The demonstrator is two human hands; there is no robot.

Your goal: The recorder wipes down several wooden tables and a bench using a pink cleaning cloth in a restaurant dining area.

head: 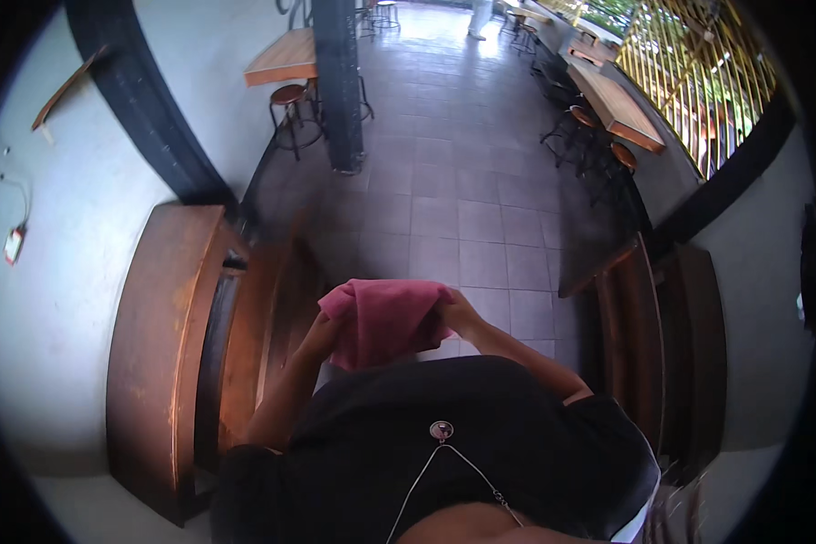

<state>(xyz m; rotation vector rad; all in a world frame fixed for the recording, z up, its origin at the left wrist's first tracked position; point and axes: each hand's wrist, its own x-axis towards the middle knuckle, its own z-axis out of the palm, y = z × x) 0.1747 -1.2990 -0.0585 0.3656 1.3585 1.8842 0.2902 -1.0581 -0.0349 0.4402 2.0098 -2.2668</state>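
Note:
A pink cloth (391, 319) is spread between my two hands, in front of my black shirt. My left hand (321, 333) grips its left edge. At the cloth's upper right corner, my right hand (461, 314) pinches the fabric. The cloth looks folded over itself and hangs loosely in the middle. Folds of fabric hide most of my fingers. Beneath the cloth lies the grey tiled floor (435, 217).
A dark wooden table (156, 340) and a bench (245, 353) stand close on my left. More wooden furniture (629, 340) is on my right. Ahead are a dark pillar (340, 88), a stool (289, 95) and wall tables (615, 105). A person (479, 20) stands far off.

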